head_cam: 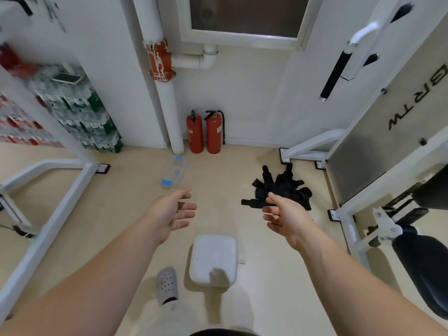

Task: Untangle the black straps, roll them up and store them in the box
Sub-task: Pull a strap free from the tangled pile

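We had one wide-angle view, worn on the head and looking forward and down. The left hand (173,213) and right hand (284,215) sat near us at mid-frame, the floor (218,170) well below, the far wall (254,98) across the top.

Black straps (282,187), white box (213,259), red extinguishers (204,132), beige floor (218,170)

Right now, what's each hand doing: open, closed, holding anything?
Left hand: open, fingers relaxed, holding nothing.
Right hand: open, holding nothing; the black straps lie heaped on the floor beyond it.
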